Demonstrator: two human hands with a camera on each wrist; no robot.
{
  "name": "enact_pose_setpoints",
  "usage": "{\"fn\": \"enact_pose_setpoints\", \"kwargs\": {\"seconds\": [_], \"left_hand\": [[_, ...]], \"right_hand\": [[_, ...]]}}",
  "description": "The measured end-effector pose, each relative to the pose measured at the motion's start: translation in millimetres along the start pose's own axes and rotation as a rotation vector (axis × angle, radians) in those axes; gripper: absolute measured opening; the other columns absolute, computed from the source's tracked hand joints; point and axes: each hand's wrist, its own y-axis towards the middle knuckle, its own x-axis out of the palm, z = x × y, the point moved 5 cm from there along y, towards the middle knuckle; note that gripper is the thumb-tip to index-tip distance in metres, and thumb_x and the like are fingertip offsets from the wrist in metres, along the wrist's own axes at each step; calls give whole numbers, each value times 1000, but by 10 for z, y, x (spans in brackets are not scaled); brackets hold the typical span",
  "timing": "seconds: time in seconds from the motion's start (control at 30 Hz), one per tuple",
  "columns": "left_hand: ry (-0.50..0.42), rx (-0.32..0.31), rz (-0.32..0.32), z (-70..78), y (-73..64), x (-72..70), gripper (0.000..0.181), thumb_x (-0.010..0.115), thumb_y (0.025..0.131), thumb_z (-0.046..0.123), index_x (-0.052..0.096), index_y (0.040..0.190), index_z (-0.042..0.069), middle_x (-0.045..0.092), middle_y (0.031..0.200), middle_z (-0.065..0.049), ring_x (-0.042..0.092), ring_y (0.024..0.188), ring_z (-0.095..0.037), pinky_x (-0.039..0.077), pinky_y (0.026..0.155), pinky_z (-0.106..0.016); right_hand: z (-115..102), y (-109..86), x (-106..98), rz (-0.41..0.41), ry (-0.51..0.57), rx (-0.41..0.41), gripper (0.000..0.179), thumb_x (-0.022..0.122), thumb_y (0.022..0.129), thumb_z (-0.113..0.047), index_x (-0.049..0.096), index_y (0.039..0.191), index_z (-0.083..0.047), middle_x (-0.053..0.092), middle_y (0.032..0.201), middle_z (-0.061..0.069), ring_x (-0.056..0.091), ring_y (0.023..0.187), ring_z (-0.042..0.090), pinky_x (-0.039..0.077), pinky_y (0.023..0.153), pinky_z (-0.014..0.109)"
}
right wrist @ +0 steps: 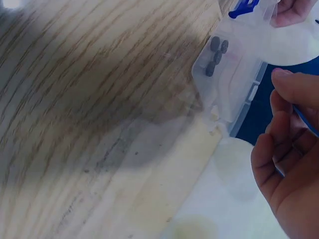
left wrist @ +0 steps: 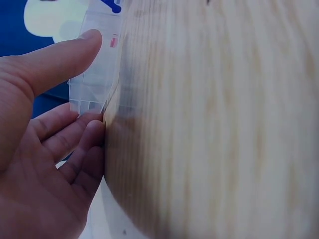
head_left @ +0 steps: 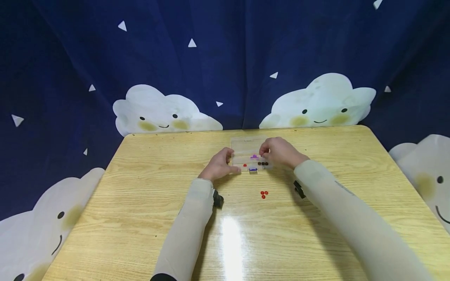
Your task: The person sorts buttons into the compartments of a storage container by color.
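A clear plastic box (head_left: 242,159) lies on the table with its transparent lid (head_left: 246,145) raised at the back. My left hand (head_left: 219,164) grips the box's left end, thumb (left wrist: 89,47) along the front side and fingers at the end wall. Over its right part is my right hand (head_left: 279,151), fingers curled and thumb near the index fingertip; whether a small piece is between them cannot be made out. Inside lie several black discs (right wrist: 214,55), a red disc (head_left: 245,165) and a purple piece (head_left: 254,156). A blue part (head_left: 253,169) sits at the front edge.
Three small red discs (head_left: 263,194) lie grouped on the wooden table (head_left: 140,195) in front of the box. A dark blue curtain (head_left: 211,58) with white cloud shapes stands behind the table's far edge.
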Motion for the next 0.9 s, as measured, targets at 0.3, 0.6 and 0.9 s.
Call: {"fn": "enact_pose_setpoints", "kwargs": {"seconds": [0.3, 0.6, 0.9], "left_hand": [[-10, 22, 6, 31, 1, -9, 74, 83, 81, 24, 44, 144, 12, 54, 135, -7, 50, 115, -26, 45, 101, -42], [1, 27, 15, 43, 8, -11, 73, 83, 81, 24, 45, 143, 12, 55, 130, -8, 50, 110, -25, 44, 98, -41], [-3, 18, 15, 13, 15, -4, 73, 83, 81, 25, 46, 142, 13, 55, 130, -7, 50, 109, -25, 44, 96, -41]], "right_hand": [[67, 121, 27, 22, -13, 34, 12, 64, 91, -7, 76, 94, -6, 75, 96, 9, 65, 92, 25, 52, 89, 43], [26, 171, 44, 2, 11, 86, 14, 63, 92, -9, 76, 94, -6, 75, 96, 9, 64, 91, 24, 52, 88, 42], [59, 196, 126, -13, 38, 133, 15, 62, 92, -9, 76, 97, -5, 75, 99, 10, 63, 91, 24, 52, 89, 43]]}}
